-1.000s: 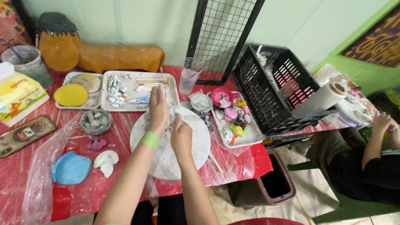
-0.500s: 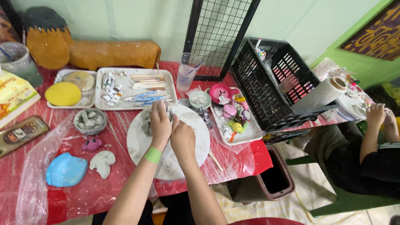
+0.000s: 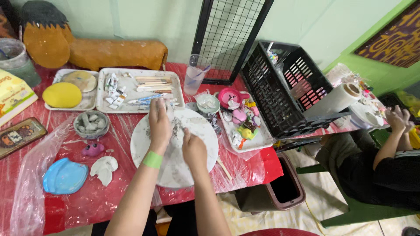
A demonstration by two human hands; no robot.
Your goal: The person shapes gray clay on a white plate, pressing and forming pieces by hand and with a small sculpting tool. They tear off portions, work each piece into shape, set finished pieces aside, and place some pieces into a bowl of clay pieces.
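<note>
1. Your two hands work over one round white board (image 3: 175, 168). Your left hand (image 3: 159, 124), with one green wristband (image 3: 152, 159), is curled around a grey lump of clay (image 3: 176, 126) near the board's far edge. Your right hand (image 3: 194, 148) rests palm-down on the board just beside it, fingers bent; you cannot tell whether it grips anything.
2. Three white trays sit on the counter (image 3: 65, 209): one (image 3: 89, 102) with two discs, yellow and tan; one (image 3: 175, 83) with tools and small tubes; one (image 3: 258, 140) with small coloured figures.
3. Two small bowls: one (image 3: 91, 124) at the left holds grey pieces, one (image 3: 208, 103) stands just past the board.
4. One clear cup (image 3: 195, 75) stands behind the trays.
5. At the left lie one blue shape (image 3: 65, 177), one white shape (image 3: 105, 168) and one purple piece (image 3: 92, 149).
6. One black crate (image 3: 284, 87) stands tilted at the right, with one paper roll (image 3: 334, 100) against it.
7. The counter is red, covered in clear plastic sheet.
8. The wall is pale green; one black wire grid (image 3: 227, 35) leans against it. One other person (image 3: 385, 166) sits at the right, hands raised together.
</note>
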